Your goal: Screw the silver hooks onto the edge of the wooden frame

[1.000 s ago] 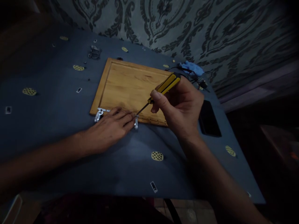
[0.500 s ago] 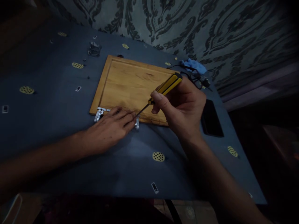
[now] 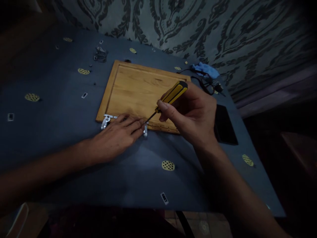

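A wooden panel (image 3: 135, 87) with a framed border lies on the table, its near edge toward me. Metal hinges sit along that edge: a left hinge (image 3: 106, 121) and a right hinge (image 3: 145, 131). My left hand (image 3: 119, 137) rests flat across the edge between them, fingers stretched out, fingertips at the right hinge. A yellow and black screwdriver (image 3: 173, 94) is in my right hand (image 3: 195, 114), fingers closed round its handle. It slants down to the left, its tip at the right hinge beside my left fingertips. Any screw there is too small to make out.
The blue patterned table cover (image 3: 119, 185) spreads around the panel. A dark phone-like slab (image 3: 225, 125) lies right of my right hand. At the back are a blue cloth (image 3: 206, 70), a black cable (image 3: 201, 84) and a small clear bag of parts (image 3: 100, 54). A patterned wall stands behind.
My right hand and the screwdriver handle have shifted slightly left, and the handle stands a little steeper. The tip stays at the right hinge. My left hand has stayed in place.
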The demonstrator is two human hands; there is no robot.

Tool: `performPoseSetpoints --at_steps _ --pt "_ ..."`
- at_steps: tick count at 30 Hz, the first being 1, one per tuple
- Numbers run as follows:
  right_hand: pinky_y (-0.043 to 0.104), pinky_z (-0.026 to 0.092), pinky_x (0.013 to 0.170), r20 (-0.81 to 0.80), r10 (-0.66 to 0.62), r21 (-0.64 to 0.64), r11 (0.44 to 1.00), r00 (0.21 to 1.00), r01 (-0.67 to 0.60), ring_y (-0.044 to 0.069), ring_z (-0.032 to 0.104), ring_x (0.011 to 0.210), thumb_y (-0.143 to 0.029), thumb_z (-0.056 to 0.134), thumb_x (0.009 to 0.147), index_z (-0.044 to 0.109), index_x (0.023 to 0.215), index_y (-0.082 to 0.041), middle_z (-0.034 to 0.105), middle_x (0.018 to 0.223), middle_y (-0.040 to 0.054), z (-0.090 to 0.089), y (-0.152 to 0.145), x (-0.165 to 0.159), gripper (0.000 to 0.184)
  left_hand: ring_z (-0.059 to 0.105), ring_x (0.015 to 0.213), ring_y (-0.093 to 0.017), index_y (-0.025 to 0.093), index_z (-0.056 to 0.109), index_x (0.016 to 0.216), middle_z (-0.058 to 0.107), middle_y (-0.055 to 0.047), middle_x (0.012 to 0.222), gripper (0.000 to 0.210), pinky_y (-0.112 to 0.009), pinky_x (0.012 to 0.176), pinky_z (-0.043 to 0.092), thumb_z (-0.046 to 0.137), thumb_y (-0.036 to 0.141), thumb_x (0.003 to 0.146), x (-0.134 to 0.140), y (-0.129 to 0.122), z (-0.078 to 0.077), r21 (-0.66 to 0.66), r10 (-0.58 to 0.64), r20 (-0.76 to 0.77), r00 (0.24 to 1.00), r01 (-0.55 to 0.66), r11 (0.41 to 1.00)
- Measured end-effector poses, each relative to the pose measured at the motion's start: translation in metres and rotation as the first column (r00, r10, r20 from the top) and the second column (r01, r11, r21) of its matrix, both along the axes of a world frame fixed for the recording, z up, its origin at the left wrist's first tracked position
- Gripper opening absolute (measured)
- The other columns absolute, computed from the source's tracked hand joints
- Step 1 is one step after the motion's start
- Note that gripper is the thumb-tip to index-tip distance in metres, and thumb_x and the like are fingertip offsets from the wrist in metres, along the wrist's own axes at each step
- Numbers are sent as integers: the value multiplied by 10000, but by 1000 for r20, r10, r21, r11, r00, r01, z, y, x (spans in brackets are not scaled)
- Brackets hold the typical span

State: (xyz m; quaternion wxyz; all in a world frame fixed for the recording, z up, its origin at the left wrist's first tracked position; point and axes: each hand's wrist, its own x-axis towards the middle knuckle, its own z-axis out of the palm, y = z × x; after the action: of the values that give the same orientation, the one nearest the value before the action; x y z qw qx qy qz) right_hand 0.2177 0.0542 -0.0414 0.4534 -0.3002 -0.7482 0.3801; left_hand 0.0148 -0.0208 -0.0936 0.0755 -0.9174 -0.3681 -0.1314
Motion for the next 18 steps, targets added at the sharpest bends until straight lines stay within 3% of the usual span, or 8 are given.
performPoseSetpoints --at_steps 9,18 --pt "269 591 561 68 111 -76 991 991 -106 114 648 619 -454 816 840 745 1008 -258 709 898 -16 3 3 6 268 561 1357 -295 68 549 1365 610 -172 1442 387 -443 1119 428 518 146 987 -2 0 2 -11 -5 -35 999 5 1000" --pt "244 540 482 63 109 -78 992 992 -104 96 606 551 -498 835 806 711 868 -237 680 813 -22 -5 17 -8 296 605 1269 -263 78 579 1307 664 -141 1363 333 -419 1102 435 550 178 991 -1 0 1 46 -6 -17 1000 7 999"
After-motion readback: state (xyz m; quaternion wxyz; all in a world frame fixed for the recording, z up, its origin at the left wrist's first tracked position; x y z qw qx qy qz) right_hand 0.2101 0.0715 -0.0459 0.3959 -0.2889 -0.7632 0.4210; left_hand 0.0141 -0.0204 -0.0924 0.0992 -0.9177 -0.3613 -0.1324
